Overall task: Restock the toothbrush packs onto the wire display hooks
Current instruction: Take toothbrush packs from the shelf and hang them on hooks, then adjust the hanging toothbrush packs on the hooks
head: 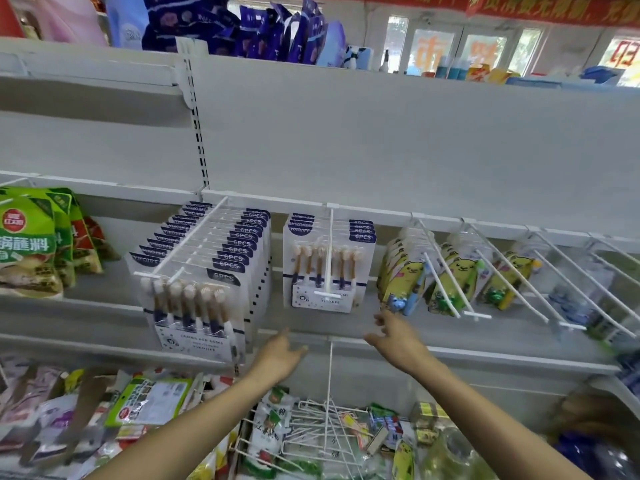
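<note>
Both hands reach up toward the shelf, empty: the left hand [278,351] with loose, relaxed fingers, the right hand [398,336] spread open just below the small stack of toothbrush packs [329,261]. That stack hangs on a white wire hook [329,251] jutting toward the viewer; a fuller stack [201,271] hangs to its left. Packs hang upright, brush heads up. Behind is a smooth grey-white metal shelving panel [415,140] in a shop; yellow cartoon packs [405,275] hang right.

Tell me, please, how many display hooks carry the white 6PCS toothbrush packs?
2. The left hook holds a full row of packs; the middle hook holds a few packs. More could be outside the view.
</note>
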